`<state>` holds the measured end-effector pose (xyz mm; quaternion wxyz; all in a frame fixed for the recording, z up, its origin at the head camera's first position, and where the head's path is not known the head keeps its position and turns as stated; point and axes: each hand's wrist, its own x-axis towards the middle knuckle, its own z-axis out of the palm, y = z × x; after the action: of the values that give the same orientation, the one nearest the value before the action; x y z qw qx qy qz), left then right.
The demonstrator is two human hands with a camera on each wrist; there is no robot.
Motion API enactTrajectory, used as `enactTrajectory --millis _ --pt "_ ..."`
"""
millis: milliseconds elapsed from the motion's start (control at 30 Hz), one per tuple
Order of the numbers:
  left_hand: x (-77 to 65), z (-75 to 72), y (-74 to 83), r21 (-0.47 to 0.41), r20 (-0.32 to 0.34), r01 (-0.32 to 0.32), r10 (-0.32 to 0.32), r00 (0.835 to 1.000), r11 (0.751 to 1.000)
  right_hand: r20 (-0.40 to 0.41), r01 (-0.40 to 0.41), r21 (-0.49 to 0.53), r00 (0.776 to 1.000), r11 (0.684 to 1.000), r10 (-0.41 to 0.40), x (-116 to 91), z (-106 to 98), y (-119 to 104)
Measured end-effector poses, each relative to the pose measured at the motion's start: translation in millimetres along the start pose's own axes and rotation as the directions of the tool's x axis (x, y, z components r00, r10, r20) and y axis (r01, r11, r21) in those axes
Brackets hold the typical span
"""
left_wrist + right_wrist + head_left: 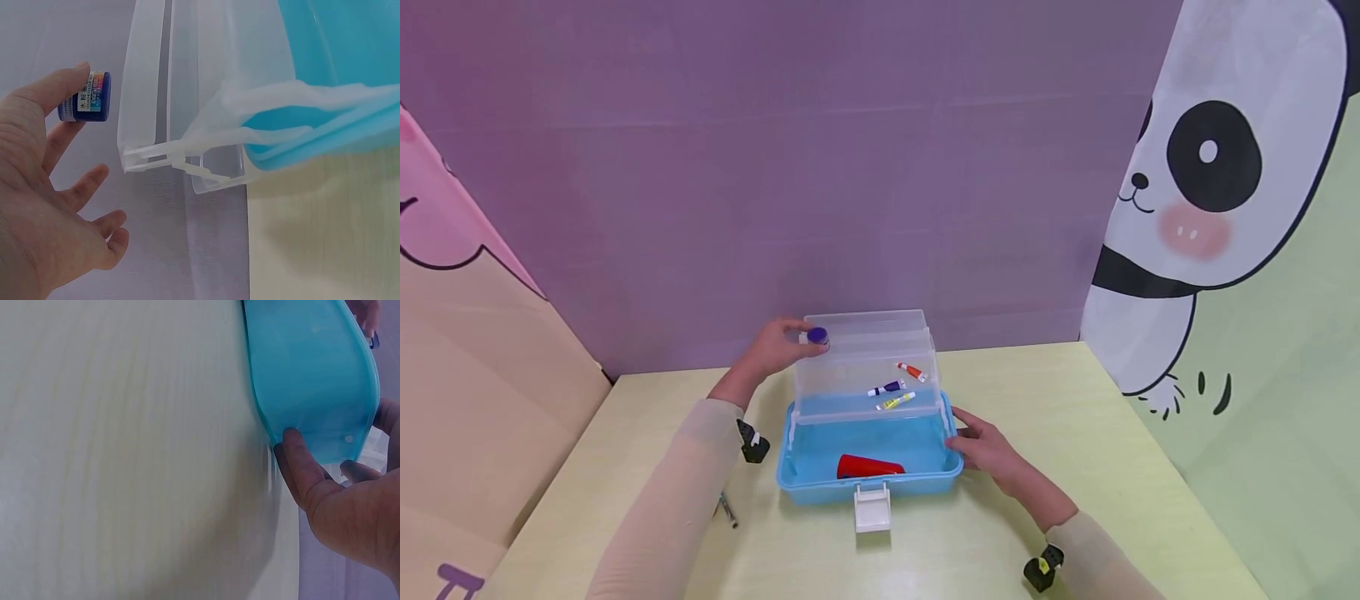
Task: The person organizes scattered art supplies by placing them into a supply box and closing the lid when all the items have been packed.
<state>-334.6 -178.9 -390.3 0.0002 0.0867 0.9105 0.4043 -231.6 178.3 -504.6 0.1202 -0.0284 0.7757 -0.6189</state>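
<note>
My left hand (778, 346) pinches a small dark-blue paint jar (94, 97) with a printed label between thumb and finger, its other fingers spread. The jar is beside the upper left edge of the clear plastic lid (857, 358), which stands raised at the back of the blue box (805, 492). At the box's right end, my right hand (988, 454) holds the wall, with thumb and fingers spread against it. A red, cup-like thing (868, 467) lies inside the box. An orange paint tube (912, 372), a purple tube (887, 387) and a yellow tube (897, 401) lie on the lid part.
A white latch (872, 508) hangs down at the box's front. Thin brush-like sticks (727, 510) lie on the pale wooden table (1075, 400), partly behind the left sleeve. A purple wall (835, 167) stands close behind, with printed side panels, one showing a panda (1240, 242).
</note>
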Motion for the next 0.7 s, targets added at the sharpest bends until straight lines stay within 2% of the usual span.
enactTrajectory --millis 700 --pt "2.4 0.2 -8.7 -0.013 0.016 -0.002 0.002 1.0 1.0 -0.018 0.002 0.019 1.0 1.0 -0.002 -1.3 0.7 -1.0"
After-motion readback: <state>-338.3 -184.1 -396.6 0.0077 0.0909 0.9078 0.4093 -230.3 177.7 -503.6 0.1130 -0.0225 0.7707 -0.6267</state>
